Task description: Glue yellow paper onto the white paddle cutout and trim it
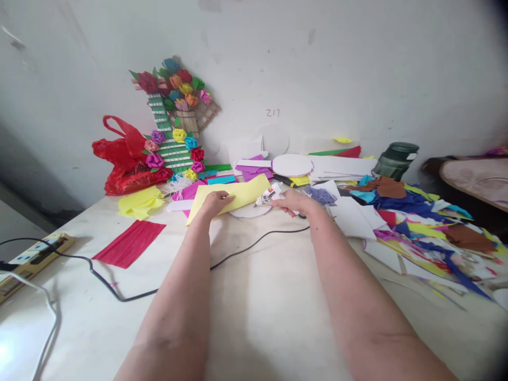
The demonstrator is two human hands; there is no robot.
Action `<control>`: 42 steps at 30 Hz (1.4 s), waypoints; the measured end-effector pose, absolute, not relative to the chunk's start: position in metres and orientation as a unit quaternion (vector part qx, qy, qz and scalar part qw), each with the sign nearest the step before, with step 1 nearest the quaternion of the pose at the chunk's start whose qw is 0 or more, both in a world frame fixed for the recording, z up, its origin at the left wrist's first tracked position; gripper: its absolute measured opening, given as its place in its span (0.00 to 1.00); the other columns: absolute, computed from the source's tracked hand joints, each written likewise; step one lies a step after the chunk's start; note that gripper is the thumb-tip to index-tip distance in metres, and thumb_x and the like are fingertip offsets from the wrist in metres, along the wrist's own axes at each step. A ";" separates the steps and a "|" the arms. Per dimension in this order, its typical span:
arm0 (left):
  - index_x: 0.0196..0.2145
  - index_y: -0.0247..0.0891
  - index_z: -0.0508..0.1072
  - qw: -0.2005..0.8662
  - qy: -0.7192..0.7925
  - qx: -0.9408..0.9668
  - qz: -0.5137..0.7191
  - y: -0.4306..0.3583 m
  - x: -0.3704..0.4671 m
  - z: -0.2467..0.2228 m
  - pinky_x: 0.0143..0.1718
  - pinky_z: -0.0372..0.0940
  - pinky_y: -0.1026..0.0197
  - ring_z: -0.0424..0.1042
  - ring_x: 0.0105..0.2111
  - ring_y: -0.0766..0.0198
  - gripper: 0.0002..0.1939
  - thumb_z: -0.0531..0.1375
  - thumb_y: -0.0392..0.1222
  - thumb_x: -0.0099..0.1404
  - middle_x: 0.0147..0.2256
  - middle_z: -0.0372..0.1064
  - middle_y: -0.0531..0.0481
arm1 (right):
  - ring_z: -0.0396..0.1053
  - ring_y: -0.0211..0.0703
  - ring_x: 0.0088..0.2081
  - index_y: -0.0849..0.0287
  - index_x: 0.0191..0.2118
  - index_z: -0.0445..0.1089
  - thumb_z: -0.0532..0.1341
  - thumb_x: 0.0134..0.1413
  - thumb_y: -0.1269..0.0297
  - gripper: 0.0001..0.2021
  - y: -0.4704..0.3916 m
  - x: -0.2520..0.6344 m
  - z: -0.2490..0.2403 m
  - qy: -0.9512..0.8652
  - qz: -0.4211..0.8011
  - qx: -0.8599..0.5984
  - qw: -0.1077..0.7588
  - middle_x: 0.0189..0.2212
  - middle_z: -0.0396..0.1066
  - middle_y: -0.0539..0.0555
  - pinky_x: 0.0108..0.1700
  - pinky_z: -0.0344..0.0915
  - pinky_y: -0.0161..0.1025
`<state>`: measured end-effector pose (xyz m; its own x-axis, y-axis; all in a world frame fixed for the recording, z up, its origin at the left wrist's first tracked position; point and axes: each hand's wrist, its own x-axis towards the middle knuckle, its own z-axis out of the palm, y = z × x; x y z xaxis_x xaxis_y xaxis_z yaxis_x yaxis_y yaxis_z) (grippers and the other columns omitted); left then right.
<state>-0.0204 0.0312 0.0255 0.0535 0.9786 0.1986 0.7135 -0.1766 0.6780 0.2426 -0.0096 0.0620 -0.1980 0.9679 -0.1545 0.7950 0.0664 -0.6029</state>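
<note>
My left hand (216, 203) is closed at the near edge of a yellow paper sheet (244, 191), thumb and fingers together on it. The sheet lies tilted over other papers. To its right, my right hand (292, 202) grips what looks like a white glue gun (269, 194) with dark and orange marks. Its front end is at the sheet's right end; whether they touch I cannot tell. A black cord (257, 243) runs across the table and passes behind my right forearm. Part of a white disc (250, 212) shows beneath the sheet.
Coloured scraps (428, 217) pile up at right beside a dark green bottle (397, 160). A paper-flower decoration (174, 127) and a red plastic bag (125, 159) stand at back left. Dark red crepe paper (130, 243) and a power strip (39, 259) lie at left.
</note>
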 end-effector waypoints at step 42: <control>0.26 0.38 0.72 0.209 0.604 0.689 0.340 0.030 -0.019 0.029 0.25 0.55 0.63 0.64 0.25 0.61 0.16 0.58 0.55 0.47 0.21 0.64 0.52 | 0.58 0.37 0.15 0.61 0.28 0.63 0.57 0.38 0.40 0.24 -0.003 0.245 0.060 -0.674 0.266 -0.673 0.151 0.09 0.57 0.48 0.18 0.54 0.32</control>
<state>-0.0187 0.0295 0.0289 0.0383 0.9758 0.2154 0.6913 -0.1816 0.6994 0.2448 -0.0028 0.0601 -0.0489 0.9867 -0.1550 0.8262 -0.0473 -0.5614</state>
